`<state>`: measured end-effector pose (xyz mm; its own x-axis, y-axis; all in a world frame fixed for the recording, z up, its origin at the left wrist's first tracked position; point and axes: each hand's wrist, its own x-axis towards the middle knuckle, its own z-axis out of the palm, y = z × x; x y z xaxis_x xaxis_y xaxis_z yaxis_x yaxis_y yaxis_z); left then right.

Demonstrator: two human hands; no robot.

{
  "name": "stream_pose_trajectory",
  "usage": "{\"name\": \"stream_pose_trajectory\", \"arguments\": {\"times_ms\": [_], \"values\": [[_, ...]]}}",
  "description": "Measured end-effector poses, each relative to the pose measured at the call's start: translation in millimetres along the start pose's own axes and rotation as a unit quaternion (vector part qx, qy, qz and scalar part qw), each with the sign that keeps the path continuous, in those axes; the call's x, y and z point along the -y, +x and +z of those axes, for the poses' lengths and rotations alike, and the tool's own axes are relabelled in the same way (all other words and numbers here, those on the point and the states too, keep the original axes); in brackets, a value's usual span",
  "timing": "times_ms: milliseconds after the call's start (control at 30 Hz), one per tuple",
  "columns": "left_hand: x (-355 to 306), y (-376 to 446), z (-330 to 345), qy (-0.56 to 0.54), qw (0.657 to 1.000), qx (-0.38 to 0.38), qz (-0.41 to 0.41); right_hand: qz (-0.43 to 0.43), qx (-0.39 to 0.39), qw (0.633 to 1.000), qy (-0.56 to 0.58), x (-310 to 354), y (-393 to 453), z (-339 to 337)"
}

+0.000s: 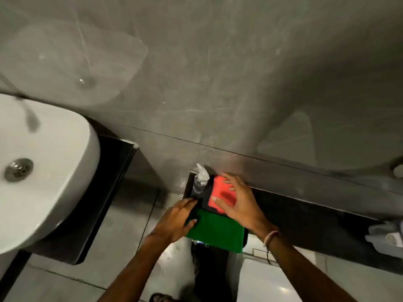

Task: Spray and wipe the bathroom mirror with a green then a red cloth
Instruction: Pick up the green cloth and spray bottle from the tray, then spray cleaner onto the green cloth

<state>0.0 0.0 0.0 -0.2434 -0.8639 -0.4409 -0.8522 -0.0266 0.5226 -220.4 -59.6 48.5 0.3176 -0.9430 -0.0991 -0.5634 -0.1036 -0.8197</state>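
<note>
Two cloths are being counted, one green cloth (pixel 216 231) and one red cloth (pixel 219 198); one spray bottle (pixel 200 178), one basin (pixel 43 166).

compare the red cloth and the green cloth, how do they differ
The red cloth lies farther back, near the wall and beside the spray bottle; the green cloth lies nearer the person, its front edge hanging over the ledge. The right hand hovers spread over the red cloth, while the left hand touches the green cloth's left edge. More of the green cloth shows. Both lie flat on the same dark surface.
</note>
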Motion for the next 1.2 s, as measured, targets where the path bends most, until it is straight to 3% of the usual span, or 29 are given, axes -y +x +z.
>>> {"name": "stream_pose_trajectory", "arguments": {"times_ms": [100,167,400,467,567,700,800,933,1000,1033,1100,1200], "values": [[5,30,14,0.145,0.986,0.078,0.019,-0.015,0.027,0.998,-0.051,-2,23,14],[2,42,18,0.185,0.977,0.106,0.013,-0.056,0.046,0.995,-0.073,1,37,27],[-9,58,30,0.156,0.970,0.173,-0.070,-0.134,0.039,0.990,-0.028,-4,72,64],[-6,55,30,0.111,0.972,0.188,-0.092,-0.135,0.020,0.991,0.004,-7,77,77],[1,42,23,-0.041,0.977,0.164,-0.129,-0.088,-0.045,0.992,0.083,-7,85,93],[5,4,-16,-0.256,0.960,0.046,-0.106,-0.069,-0.102,0.988,0.090,13,87,100],[4,-38,-60,-0.387,0.915,-0.083,-0.084,-0.122,-0.109,0.982,0.095,52,84,85],[-7,-97,-139,-0.452,0.853,-0.249,-0.074,-0.223,-0.119,0.958,0.137,140,81,46],[-19,-132,-185,-0.485,0.803,-0.343,-0.043,-0.268,-0.118,0.940,0.176,197,73,25],[-22,-140,-202,-0.540,0.755,-0.370,-0.034,-0.269,-0.121,0.935,0.198,215,70,19],[-29,-159,-241,-0.635,0.671,-0.382,0.009,-0.281,-0.121,0.921,0.242,261,60,5],[-44,-191,-313,-0.688,0.644,-0.313,0.116,-0.320,-0.106,0.902,0.269,332,45,-15]]}}
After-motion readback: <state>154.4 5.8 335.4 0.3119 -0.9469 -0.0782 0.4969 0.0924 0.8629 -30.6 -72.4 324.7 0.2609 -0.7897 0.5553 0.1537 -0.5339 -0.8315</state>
